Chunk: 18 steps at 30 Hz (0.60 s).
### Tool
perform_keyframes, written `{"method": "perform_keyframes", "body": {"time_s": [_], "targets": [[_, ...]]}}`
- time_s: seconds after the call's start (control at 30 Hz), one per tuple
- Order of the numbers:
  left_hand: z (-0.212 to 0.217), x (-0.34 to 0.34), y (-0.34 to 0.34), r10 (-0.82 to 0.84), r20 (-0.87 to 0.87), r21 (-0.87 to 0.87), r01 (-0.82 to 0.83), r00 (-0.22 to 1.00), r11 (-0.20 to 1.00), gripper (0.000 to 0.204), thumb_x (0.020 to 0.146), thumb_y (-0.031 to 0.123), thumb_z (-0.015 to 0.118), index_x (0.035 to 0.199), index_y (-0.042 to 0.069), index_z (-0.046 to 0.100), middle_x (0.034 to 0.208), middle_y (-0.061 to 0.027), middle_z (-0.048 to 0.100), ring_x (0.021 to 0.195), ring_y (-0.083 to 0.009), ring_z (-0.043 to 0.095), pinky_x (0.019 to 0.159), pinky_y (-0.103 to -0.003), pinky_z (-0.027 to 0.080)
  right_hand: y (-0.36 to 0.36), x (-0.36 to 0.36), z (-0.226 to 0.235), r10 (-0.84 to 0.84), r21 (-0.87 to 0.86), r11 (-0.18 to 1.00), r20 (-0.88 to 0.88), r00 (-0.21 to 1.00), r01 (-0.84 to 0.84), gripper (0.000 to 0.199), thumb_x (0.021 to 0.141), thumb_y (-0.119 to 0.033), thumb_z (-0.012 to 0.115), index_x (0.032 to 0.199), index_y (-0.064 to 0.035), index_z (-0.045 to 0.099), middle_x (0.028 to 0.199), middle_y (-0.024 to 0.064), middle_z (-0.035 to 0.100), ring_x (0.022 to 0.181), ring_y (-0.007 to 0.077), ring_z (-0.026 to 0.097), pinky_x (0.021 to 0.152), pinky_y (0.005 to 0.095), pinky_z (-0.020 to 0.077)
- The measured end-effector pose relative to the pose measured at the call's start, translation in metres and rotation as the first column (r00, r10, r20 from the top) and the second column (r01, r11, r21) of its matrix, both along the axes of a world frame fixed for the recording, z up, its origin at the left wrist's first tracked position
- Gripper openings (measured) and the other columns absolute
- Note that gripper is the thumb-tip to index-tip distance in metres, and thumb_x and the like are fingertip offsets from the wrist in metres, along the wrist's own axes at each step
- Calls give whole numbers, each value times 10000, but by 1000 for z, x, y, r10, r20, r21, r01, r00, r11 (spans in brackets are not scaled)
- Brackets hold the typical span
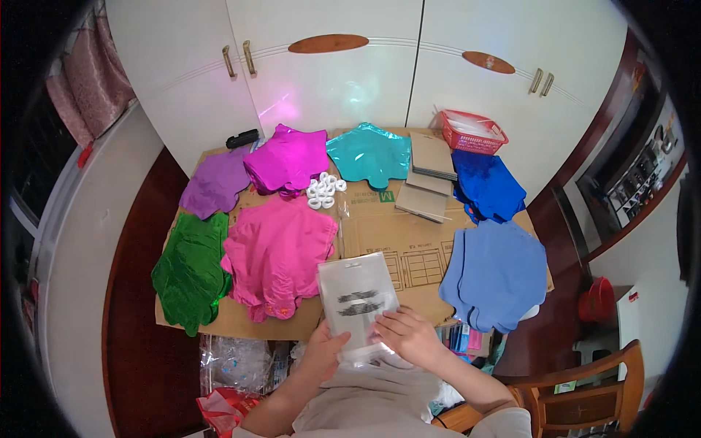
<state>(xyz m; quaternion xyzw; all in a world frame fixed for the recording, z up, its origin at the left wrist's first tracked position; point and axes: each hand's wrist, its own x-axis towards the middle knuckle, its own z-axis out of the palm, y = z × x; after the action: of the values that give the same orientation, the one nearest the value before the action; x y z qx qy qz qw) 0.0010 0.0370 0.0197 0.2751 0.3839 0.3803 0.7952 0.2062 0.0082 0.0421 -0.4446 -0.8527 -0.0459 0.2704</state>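
Observation:
A stack of clear plastic bags (358, 274) with a hang hole and dark print is held upright in front of my body, over the front edge of the cardboard. My left hand (326, 349) grips the stack's lower left side, thumb on the front face. My right hand (405, 336) is closed at the lower right edge, its fingertips on the plastic. Close by on the left lies a pile of pink foil balloons (281, 248). To the right is a pile of flat blue-grey balloons (500, 274).
Around the cardboard (380, 230) lie green (191, 266), purple (215, 182), magenta (292, 157), teal (372, 157) and dark blue (489, 182) foil piles. White rings (321, 191), cardboard pieces (423, 197) and a red basket (473, 135) sit among them. A wooden chair (584, 398) stands at right.

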Motion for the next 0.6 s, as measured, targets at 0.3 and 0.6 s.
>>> {"method": "perform_keyframes", "body": {"time_s": [0.3, 0.6], "targets": [[5, 1, -4, -19, -112, 157, 37, 994, 987, 600, 742, -94, 596, 1282, 55, 381, 1203, -98, 519, 1110, -205, 511, 951, -352, 415, 0, 1, 3, 26, -46, 999, 12, 1000, -25, 234, 715, -138, 598, 922, -49, 659, 994, 60, 650, 910, 184, 614, 775, 308, 505], [5, 2, -8, -23, -147, 223, 56, 989, 973, 766, 638, -174, 562, 1328, 62, 326, 1228, -81, 478, 1157, -197, 464, 978, -346, 378, -4, 7, -15, -19, -96, 995, -98, 995, 10, 219, 670, -117, 664, 881, -60, 646, 948, 77, 645, 858, 199, 620, 728, 300, 503]]}}
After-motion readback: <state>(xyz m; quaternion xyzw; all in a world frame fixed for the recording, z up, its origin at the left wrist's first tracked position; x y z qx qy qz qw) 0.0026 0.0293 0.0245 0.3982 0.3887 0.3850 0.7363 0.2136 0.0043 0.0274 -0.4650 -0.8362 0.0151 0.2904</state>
